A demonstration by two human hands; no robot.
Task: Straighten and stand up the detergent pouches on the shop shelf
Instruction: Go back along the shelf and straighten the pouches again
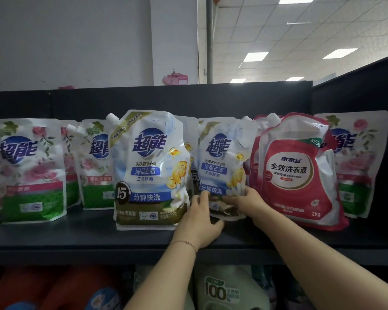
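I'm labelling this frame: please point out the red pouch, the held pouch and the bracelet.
red pouch (pixel 288 172): head view, its white front label.
held pouch (pixel 217 146): head view, its blue logo.
bracelet (pixel 187 243): head view, chain across the wrist.

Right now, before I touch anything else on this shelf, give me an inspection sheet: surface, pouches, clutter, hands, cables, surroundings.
Surface: dark shelf, with pouches in a row along it.
Job's things: middle pouch has a crumpled base and sits further back than its neighbours; big white pouch stands upright to its left; red pouch sits askew to its right; floral pouches stand towards both ends.
Clutter: nothing seen.
Grippers: left hand and right hand both grip the middle pouch's base.
Cables: nothing seen.
Surroundings: white wall behind; green jug on the level below.
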